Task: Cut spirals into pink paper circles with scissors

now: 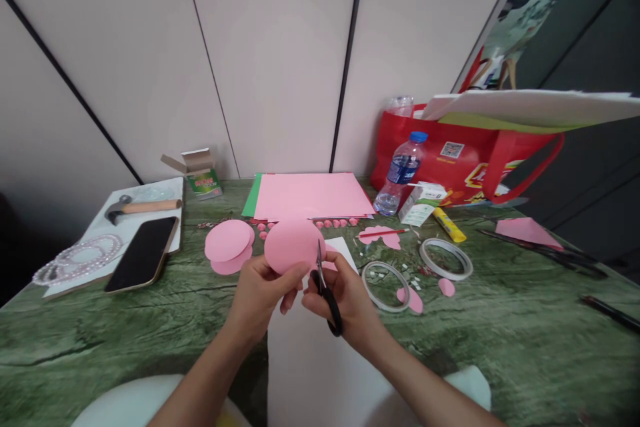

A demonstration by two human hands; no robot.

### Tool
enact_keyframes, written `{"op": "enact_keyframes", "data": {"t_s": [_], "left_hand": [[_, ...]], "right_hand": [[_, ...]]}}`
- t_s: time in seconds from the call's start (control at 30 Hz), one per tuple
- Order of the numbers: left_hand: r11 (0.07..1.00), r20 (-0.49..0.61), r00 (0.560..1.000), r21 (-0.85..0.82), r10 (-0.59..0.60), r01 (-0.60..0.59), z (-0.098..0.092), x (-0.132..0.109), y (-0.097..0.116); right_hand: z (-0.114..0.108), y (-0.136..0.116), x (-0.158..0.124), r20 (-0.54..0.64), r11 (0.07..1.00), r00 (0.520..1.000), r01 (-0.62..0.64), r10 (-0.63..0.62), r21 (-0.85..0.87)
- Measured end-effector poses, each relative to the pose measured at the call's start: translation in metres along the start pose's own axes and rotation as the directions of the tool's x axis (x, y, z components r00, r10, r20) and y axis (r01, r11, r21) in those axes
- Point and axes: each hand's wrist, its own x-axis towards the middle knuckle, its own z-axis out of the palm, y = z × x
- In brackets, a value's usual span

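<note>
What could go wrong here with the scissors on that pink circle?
1. The scissors in the right grip have their blades close to the fingers of the left grip; a slip could nick them.
2. The pink circle is pinched only at its lower edge, so it may flex and the cut may wander.
</note>
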Motion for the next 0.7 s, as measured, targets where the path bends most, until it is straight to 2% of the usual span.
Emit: {"op": "enact_keyframes", "data": {"t_s": [0.7], "left_hand": [[0.999,0.011,1.000,-0.016,0.029,-0.029,-0.0035,0.0004,-0.0019]], "right_hand": [[0.0034,-0.0031,-0.0003,-0.056,0.997,0.995,-0.079,0.078,-0.025]]}}
